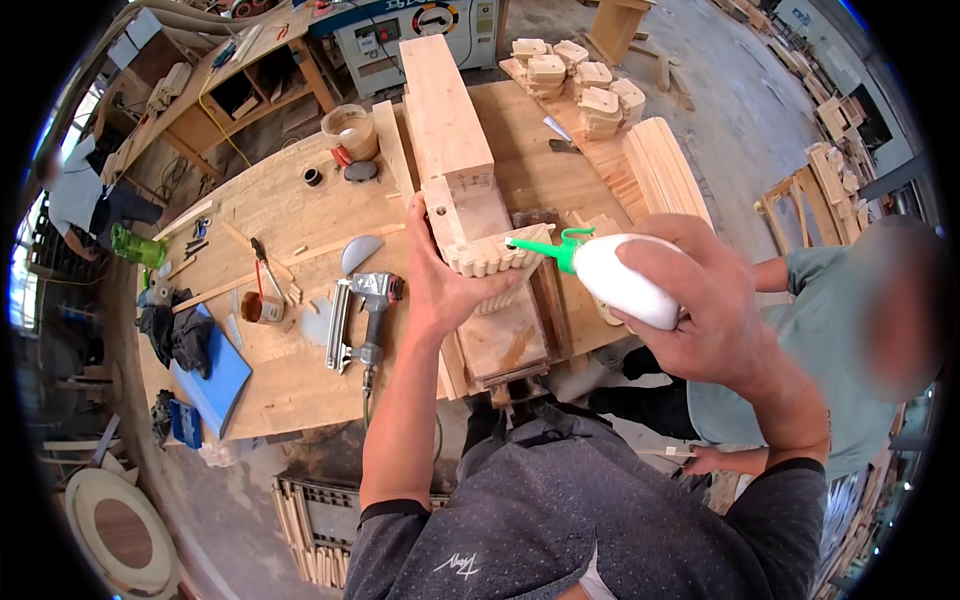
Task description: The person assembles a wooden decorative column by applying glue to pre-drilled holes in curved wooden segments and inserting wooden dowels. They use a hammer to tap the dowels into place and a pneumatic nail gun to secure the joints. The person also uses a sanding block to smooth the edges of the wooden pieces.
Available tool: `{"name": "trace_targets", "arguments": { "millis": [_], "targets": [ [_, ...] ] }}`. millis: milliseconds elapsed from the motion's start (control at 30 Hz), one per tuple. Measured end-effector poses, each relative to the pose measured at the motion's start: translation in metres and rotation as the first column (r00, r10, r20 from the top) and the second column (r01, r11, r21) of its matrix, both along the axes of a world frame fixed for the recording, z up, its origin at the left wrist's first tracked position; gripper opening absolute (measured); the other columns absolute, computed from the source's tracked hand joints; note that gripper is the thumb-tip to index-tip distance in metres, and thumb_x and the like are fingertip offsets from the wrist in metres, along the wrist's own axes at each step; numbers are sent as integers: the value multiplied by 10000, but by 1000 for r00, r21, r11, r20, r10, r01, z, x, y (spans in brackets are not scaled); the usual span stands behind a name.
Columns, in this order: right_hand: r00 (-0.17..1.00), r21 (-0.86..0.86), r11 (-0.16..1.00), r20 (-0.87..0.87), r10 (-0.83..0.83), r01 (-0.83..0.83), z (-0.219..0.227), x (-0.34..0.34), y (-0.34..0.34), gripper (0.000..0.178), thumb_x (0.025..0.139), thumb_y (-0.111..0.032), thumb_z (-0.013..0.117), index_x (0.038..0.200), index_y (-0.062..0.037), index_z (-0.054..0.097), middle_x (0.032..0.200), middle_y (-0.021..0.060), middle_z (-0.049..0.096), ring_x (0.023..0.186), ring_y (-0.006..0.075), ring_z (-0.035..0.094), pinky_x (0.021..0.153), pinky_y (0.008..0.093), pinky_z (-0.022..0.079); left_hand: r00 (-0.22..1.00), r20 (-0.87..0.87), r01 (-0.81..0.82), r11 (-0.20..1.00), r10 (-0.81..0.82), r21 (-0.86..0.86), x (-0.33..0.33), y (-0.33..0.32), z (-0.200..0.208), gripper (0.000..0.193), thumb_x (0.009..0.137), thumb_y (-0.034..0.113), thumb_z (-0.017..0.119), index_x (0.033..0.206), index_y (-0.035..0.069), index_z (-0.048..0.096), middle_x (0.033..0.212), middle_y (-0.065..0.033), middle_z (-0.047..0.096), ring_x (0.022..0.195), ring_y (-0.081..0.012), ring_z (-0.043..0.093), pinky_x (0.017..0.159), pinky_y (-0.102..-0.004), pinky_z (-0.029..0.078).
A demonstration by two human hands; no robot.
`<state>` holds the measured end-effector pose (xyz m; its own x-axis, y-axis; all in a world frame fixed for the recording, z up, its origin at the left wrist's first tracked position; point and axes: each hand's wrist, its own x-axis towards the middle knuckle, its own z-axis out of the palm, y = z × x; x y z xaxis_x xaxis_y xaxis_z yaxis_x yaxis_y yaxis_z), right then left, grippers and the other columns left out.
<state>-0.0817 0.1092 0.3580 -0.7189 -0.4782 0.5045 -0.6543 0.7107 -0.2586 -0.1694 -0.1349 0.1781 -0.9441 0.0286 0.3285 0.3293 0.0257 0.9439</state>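
My right hand point(700, 300) is wrapped round a white glue bottle point(630, 280) with a green nozzle, tilted so its tip points left. That tip touches or hovers just over a carved wooden piece point(490, 250) with a scalloped edge; I cannot tell which. My left hand point(440, 285) grips this piece from its left side, thumb along the near edge. Under and behind it stand wooden blocks, with a long squared timber point(445, 110) reaching away from me. A grey nail gun point(370, 315) lies on the workbench point(290, 395), left of my left forearm.
Several carved wooden blocks point(600, 105) sit at the bench's far right, with stacked wood strips point(665, 170) nearer. A tub point(350, 130), pliers point(262, 255) and a blue board point(215, 370) lie leftward. One person point(830, 340) stands close at right, another point(80, 190) far left.
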Motion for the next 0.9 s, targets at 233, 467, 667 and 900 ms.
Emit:
{"name": "trace_targets", "arguments": {
  "millis": [233,467,667,900],
  "targets": [
    [970,-219,976,-236,-56,3,-58,-10,27,529,811,-82,858,1275,-57,604,1196,195,668,1021,341,700,811,403,581,998,65,20,1000,-20,3,4,1,7,1215,486,198,1029,1485,28,360,1379,-122,531,1309,-263,543,1126,-426,463],
    [648,-754,-39,536,541,656,-171,-33,58,550,876,-53,753,1361,-14,497,1286,132,618,1136,244,641,955,381,552,1000,-3,-8,1000,8,-19,-1,-6,-15,1297,476,366,1056,1515,35,354,1468,-146,510,1341,-284,533,1143,-453,457],
    [510,-572,-103,618,598,814,-290,-79,87,666,870,-98,761,1469,-7,486,1327,120,624,1240,211,597,1090,388,473,981,191,-30,999,35,-27,22,-8,-24,1244,571,427,1038,1526,-23,380,1471,-153,546,1279,-287,585,1074,-461,535],
    [706,-455,669,692,-150,588,-322,-225,86,515,783,-163,811,1252,-11,663,1137,180,717,1057,313,709,920,420,566,725,648,-120,969,235,-217,81,4,-50,1090,622,388,1029,1468,-34,486,1441,-154,569,1372,-282,531,1217,-434,378]
  ]
}}
